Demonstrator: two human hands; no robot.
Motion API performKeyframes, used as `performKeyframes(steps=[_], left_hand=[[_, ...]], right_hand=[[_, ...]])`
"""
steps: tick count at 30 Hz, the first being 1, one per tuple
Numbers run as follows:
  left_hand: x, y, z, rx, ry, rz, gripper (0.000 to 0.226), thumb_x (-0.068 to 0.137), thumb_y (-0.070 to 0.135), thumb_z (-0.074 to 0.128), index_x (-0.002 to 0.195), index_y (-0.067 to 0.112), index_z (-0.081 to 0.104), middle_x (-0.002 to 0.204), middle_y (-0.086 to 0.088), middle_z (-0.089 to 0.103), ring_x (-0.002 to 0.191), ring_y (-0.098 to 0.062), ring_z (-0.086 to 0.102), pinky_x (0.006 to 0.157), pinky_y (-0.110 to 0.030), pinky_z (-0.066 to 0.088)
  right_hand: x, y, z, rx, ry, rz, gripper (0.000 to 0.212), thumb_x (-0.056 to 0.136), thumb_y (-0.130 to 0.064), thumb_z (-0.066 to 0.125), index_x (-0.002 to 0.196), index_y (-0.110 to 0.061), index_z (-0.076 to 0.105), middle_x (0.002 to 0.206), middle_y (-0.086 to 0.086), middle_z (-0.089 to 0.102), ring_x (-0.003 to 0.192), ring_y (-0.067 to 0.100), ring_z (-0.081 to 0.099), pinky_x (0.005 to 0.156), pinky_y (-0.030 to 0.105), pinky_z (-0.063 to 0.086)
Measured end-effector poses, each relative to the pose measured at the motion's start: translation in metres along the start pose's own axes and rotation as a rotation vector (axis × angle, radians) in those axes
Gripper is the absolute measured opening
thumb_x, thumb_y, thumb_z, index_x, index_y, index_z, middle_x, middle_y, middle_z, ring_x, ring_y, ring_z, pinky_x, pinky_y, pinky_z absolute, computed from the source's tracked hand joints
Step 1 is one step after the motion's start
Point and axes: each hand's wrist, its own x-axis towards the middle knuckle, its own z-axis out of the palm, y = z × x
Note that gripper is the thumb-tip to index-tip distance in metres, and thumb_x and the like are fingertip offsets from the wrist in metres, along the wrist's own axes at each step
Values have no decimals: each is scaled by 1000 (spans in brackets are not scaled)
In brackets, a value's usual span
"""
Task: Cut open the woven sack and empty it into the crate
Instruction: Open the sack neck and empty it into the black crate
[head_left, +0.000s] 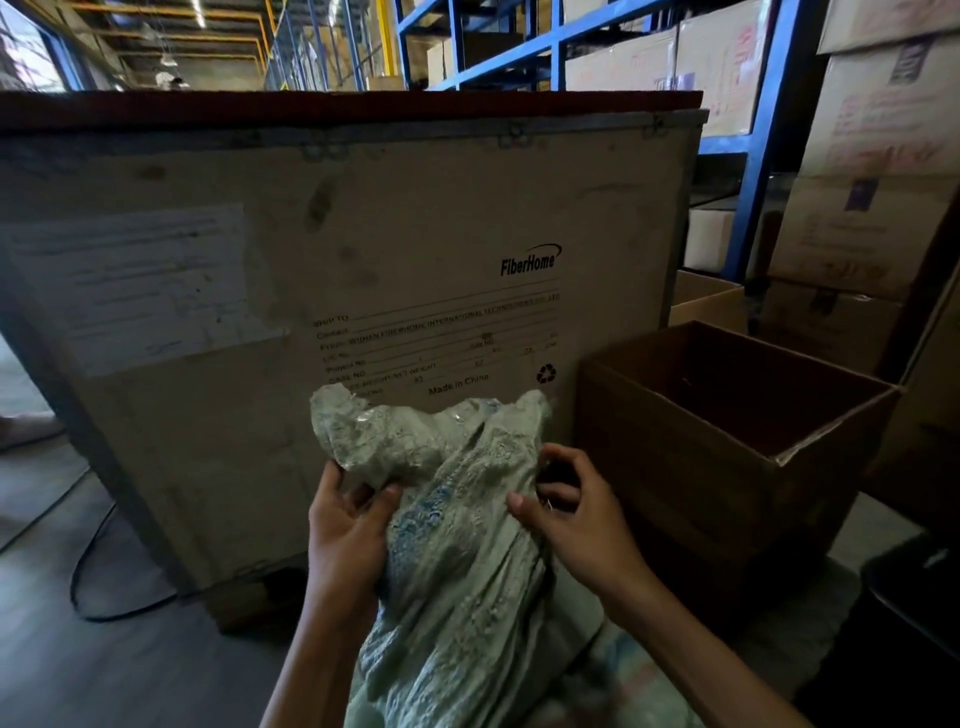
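A pale grey-green woven sack (457, 561) with faded blue print stands upright in front of me, its crumpled top bunched together. My left hand (345, 525) grips the sack's upper left side just below the bunched top. My right hand (571, 512) rests on the sack's upper right side, fingers curled with a small dark object half hidden between them. An open brown cardboard box (727, 447) stands on the floor just right of the sack, its inside dark and seemingly bare. I see no blade clearly.
A large wooden shipping crate (332, 249) with printed labels rises directly behind the sack. Blue racking (753, 156) and stacked cartons (878, 171) fill the right. A black cable (93, 561) loops on the floor at left. A dark bin (914, 597) sits at lower right.
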Motion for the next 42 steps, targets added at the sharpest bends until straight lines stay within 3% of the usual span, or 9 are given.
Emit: performKeyframes(steps=[5,9,13,16,19,26,32,37,42], left_hand=[[15,12,-28,77,339,167,46,80,-21,61,92,22,71,89,-4,74,92,-24,67,67,-22,60],[18,11,-28,207,313,59,48,87,-9,64,122,20,50,120,-14,68,109,-30,67,86,-41,61],[-10,14,2,696,438,548,63,73,3,76,128,13,46,113,-1,52,109,-29,54,86,-44,50],[-24,22,27,716,66,592,34,84,29,63,117,26,54,101,7,64,95,-18,63,79,-40,54],[-31,14,40,752,-209,327,43,84,63,56,110,30,62,92,10,72,86,-7,69,74,-33,55],[-11,-3,19,746,235,342,18,93,20,67,80,9,62,70,-2,65,74,-29,65,57,-31,35],[5,9,-9,739,447,369,10,90,17,66,81,16,62,67,19,59,66,-14,57,52,-18,36],[6,10,-5,756,544,382,9,90,16,63,83,20,66,67,21,54,72,-18,57,56,-25,33],[10,14,-13,715,589,413,10,91,12,62,87,18,69,76,10,64,73,-18,60,66,-26,40]], right_hand=[[22,-11,-32,115,209,-74,45,86,6,68,123,-19,60,109,12,71,101,24,69,78,33,59],[27,-11,-47,248,221,-37,30,90,1,66,110,-22,68,105,9,75,101,24,71,87,41,58],[24,-6,-39,482,192,97,19,89,-13,70,105,-22,73,100,10,78,97,26,74,87,44,59],[21,-5,-28,532,108,49,20,92,-18,66,111,-22,72,107,9,77,101,25,74,82,39,60],[16,-9,-15,344,16,-76,24,99,-33,55,119,-30,67,115,2,74,109,20,70,89,37,57],[5,-11,-14,-143,-127,-169,57,71,-81,57,119,-51,56,118,-30,58,111,-6,57,86,15,46],[18,-26,-49,-132,-122,-222,30,71,-44,82,97,-32,77,105,-14,76,104,-2,68,88,20,49],[22,-28,-59,-567,42,-453,41,68,-31,89,103,-40,69,93,-22,68,90,-10,63,73,3,45],[24,-20,-74,-831,188,-503,38,67,-11,83,102,-22,73,92,-5,59,83,15,60,71,35,53]])
